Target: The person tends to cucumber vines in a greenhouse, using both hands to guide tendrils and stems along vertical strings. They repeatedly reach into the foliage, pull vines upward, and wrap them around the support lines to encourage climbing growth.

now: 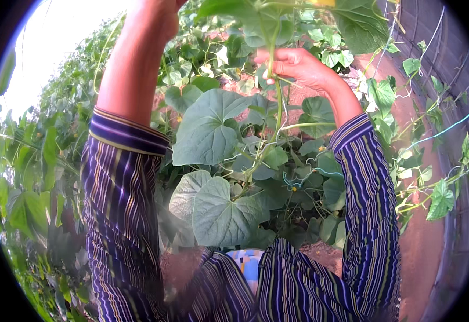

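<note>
My right hand (299, 66) has its thumb and fingers around the green stem of a climbing vine (274, 60), which looks like cucumber. A string (285, 110) runs beside the stem below that grip. My left arm reaches up past the top edge; only the heel of my left hand (164, 18) shows, and its fingers are out of view. Broad lobed leaves (214, 126) spread from the vine below my hands. Lower down, another large leaf (226, 213) hangs before my body. At the top, a big leaf (359, 26) and part of a yellow flower (323, 2) are close to the camera.
Dense vine rows (53, 161) fill the left side. A light blue string (452, 131) slants across the right, where small vines climb strings before a dark sheet-like wall (460, 193). Reddish bare soil (420, 249) runs along its foot. A blue-green string (327, 173) lies among the leaves.
</note>
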### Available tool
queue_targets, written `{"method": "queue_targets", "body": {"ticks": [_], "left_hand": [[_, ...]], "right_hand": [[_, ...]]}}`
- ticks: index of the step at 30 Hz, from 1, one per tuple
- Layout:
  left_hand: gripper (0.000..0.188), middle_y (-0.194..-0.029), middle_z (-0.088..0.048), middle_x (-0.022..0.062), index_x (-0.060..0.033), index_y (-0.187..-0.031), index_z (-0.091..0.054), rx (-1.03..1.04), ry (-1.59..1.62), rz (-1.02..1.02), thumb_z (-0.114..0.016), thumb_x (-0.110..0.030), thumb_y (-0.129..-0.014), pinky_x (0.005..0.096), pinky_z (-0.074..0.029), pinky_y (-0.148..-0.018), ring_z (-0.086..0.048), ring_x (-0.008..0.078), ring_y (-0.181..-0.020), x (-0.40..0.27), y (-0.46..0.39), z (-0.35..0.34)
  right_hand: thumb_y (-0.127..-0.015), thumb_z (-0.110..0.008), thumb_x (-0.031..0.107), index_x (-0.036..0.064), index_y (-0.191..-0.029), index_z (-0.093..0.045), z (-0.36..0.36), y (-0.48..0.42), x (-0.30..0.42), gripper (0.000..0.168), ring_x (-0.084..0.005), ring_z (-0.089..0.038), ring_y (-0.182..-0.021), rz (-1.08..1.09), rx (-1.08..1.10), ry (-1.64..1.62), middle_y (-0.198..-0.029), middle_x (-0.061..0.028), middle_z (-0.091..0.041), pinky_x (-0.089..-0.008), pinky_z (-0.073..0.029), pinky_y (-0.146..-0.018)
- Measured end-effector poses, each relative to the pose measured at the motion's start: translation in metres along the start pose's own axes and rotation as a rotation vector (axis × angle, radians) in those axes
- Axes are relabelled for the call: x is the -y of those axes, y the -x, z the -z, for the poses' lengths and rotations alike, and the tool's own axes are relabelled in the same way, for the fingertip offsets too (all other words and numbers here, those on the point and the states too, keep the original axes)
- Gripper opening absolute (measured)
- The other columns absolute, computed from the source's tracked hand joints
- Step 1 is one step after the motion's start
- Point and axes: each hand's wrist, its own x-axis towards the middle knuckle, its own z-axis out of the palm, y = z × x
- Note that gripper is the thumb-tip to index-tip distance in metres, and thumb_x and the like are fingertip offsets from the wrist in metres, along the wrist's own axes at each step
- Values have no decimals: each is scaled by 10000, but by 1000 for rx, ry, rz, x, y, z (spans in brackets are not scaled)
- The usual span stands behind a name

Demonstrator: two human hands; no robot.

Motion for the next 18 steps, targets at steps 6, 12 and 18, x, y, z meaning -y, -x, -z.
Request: {"method": "queue_targets", "body": {"ticks": [6,12,18], "left_hand": [[256,-888,-639,15,-51,-1029,-623,104,-113,194,-605,-271,-899,192,-493,-666,-590,72,-766,49,65,-41],[252,-835,-648,-21,-76,-980,-672,180,-347,263,-617,-304,-887,194,-445,-668,-563,35,-755,105,129,-53],[153,-755,-585,-62,-67,-908,-668,112,-162,438,-693,-202,-841,194,-384,-589,-464,12,-671,163,205,-71]], "right_hand": [[-925,-553,176,20,-1208,-569,-25,59,-68,323,-127,-593,-858,-124,-220,-35,-924,-52,-641,-273,-475,-817],[-903,-572,144,25,-1156,-606,-63,112,-145,282,-121,-611,-881,-269,-276,38,-934,-58,-661,-272,-477,-813],[-875,-584,238,137,-1074,-665,-100,170,-199,237,-309,-638,-819,-460,-494,385,-920,-166,-662,-376,-488,-726]]}}
